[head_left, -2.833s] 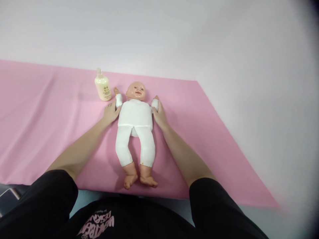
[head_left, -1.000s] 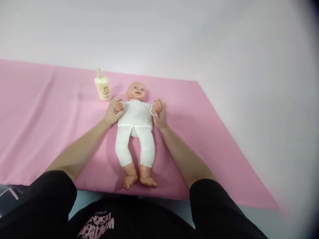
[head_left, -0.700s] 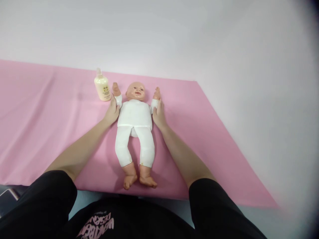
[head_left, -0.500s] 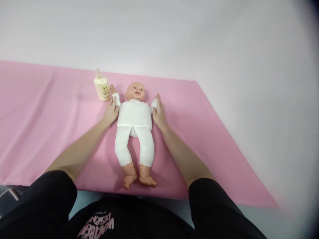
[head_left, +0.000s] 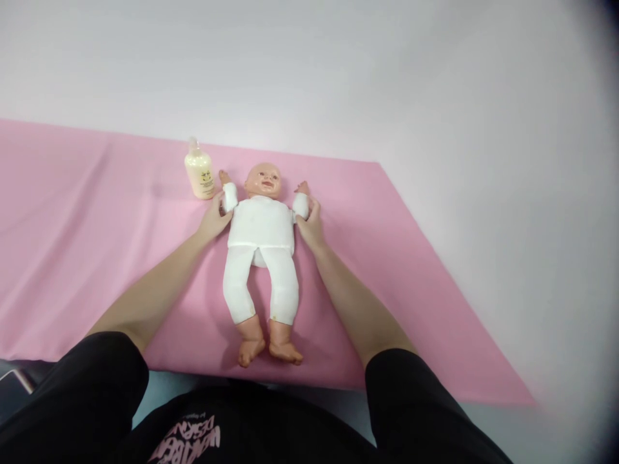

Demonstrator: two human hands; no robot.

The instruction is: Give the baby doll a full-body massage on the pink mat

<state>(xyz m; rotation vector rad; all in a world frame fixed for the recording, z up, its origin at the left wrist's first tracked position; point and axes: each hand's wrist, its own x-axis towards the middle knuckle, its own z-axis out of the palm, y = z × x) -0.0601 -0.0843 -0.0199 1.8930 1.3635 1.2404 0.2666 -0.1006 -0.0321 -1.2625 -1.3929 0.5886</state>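
Pink cloth (head_left: 387, 258) over a pale surface, plain wall behind. Left hand (head_left: 215, 219) curled on the near arm of the doll (head_left: 261, 222), fingers closed around its white sleeve; right hand (head_left: 309, 222) likewise clasping the opposite arm. Doll supine between them, long axis running away from the wearer, head far, feet near. Against half a second ago, both doll arms sit slightly lower and further out. Cream bottle (head_left: 200, 173) upright, just beyond the left hand.
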